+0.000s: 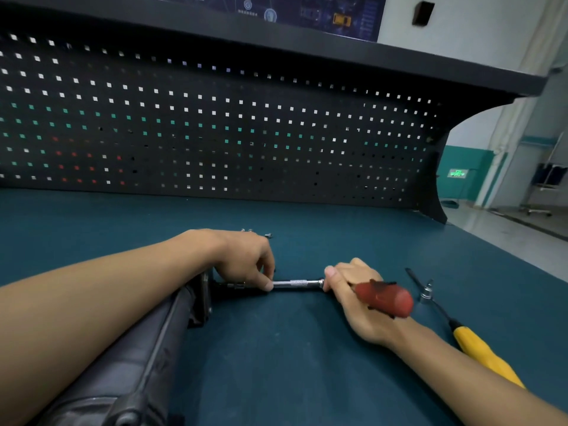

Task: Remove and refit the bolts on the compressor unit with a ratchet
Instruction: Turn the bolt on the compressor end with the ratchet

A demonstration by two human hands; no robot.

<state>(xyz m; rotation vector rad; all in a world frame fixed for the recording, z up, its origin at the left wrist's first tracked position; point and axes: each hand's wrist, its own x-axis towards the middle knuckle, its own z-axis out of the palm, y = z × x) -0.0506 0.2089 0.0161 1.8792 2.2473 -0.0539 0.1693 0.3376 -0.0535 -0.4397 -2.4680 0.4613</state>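
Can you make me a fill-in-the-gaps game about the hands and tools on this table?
The right hand grips a tool with a ____ handle.
The left hand pinches that tool's shiny shaft, made of ____.
The spare tool beside the right arm has a ____ handle.
Small bolts lie on the ____ behind the left hand.
Missing words: red, metal, yellow, table.

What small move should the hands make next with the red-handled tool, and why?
Probably the right hand should twist the red handle while the left hand steadies the shaft: the tool points into the end of the compressor unit, and both hands grip it. Loosening or tightening cannot be told.
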